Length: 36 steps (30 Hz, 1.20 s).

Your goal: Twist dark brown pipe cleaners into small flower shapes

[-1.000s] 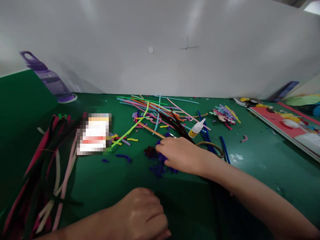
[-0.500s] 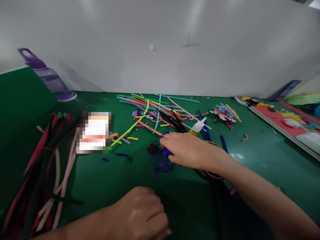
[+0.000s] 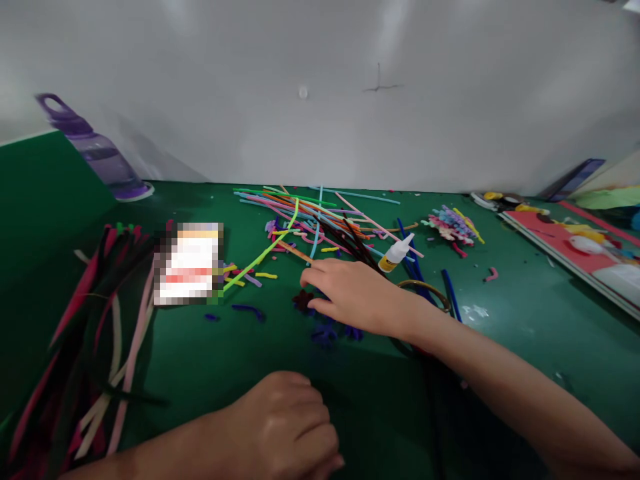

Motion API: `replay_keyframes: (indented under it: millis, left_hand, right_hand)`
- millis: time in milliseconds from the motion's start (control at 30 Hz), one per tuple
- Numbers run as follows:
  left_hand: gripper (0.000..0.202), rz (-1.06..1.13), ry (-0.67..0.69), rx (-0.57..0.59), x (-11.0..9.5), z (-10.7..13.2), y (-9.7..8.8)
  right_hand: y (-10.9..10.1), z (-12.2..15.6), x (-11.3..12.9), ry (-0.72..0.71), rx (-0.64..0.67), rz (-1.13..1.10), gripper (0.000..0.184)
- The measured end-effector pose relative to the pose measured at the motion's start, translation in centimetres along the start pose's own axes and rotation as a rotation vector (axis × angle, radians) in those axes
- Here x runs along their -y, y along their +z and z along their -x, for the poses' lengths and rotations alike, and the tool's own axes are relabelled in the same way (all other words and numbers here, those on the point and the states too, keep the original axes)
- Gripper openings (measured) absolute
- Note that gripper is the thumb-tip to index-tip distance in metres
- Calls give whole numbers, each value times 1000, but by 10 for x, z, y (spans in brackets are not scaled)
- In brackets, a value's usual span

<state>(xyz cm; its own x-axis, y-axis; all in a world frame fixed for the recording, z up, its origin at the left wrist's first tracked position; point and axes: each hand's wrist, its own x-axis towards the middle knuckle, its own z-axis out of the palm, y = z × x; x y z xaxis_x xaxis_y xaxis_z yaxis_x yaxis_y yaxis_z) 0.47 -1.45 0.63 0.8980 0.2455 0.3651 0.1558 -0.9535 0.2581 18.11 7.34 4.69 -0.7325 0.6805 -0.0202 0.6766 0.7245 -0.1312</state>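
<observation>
The small dark-brown fuzzy flower [image 3: 302,301] lies on the green tabletop [image 3: 210,360], just off the thumb tip of the person's right hand [image 3: 345,293]. From where I stand, that hand is loosely arched, thumb and forefinger parted with a gap facing the flower; I see nothing gripped between them, and whether the thumb touches a petal I cannot tell. Two purple-blue fuzzy flowers, one [image 3: 325,335] below the thumb and another [image 3: 353,332] beside it, sit just under the palm's near edge. The left hand [image 3: 295,427] rests nearer the person, fingers curled into a fist; what may be inside is hidden.

A thin orange-brown stick [image 3: 296,253] runs up to the right hand's knuckles. Beyond the wrist stands a white glue bottle with a yellow label [image 3: 397,253], tilted, and a brass-coloured loop [image 3: 430,289] shows above the forearm. Farther back spreads a heap of multicoloured fuzzy stems [image 3: 357,245]; to its right lies a pastel fuzzy cluster [image 3: 453,225]. At far left leans a clear purple water bottle [image 3: 110,163].
</observation>
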Motion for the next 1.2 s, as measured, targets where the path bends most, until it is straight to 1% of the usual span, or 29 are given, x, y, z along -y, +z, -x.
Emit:
replay_keyframes:
  millis: [67,167,267,333,400,467,500,600,667,700,767,833,933,1000,1100,1200]
  left_hand:
    - [22,-9,-12,4,0,-1,-1]
    - [22,0,-2,8,0,-1,-1]
    - [23,5,2,14,-1,0,-2]
    - [23,-3,-2,11,-1,0,-2]
    - [25,-7,-8,6,-2,0,-1]
    - [27,-2,-13,4,-2,0,-1]
    - [27,0,-16,5,-2,0,0]
    - [25,13,-7,4,-1,0,0]
    - [22,16,-3,10,-1,0,1]
    - [22,15,-3,13,-1,0,1]
    - [21,9,-11,18,0,0,1]
    - [22,11,-13,17,0,0,1]
    - [24,27,-5,22,0,0,1]
    - [26,24,-10,21,0,0,1]
    - [26,16,-13,9,-1,0,0]
    - [25,24,-2,8,-1,0,-1]
  right_hand:
    - [8,-5,-1,-40,-24,-42,18]
    - [18,-10,-4,-73,-14,-82,12]
    - [21,-12,-5,-64,-38,-129,13]
    - [18,-12,-4,-50,-93,-179,16]
    - [14,-12,-1,-42,-152,-244,26]
    - [8,-11,0,-39,-169,-295,38]
    - [4,-10,-1,-33,-162,-305,41]
    - [-8,-5,-10,26,-144,-285,34]
    - [-16,-1,-21,62,-117,-262,29]
    - [-18,1,-25,59,-79,-252,26]
    - [-20,5,-33,19,28,-225,21]
    - [-17,7,-35,-15,126,-181,17]
    - [-11,7,-27,6,219,-90,23]
    - [-8,7,-18,24,260,-28,23]
    - [-8,7,-6,28,270,44,13]
    - [-9,8,-1,22,268,61,13]
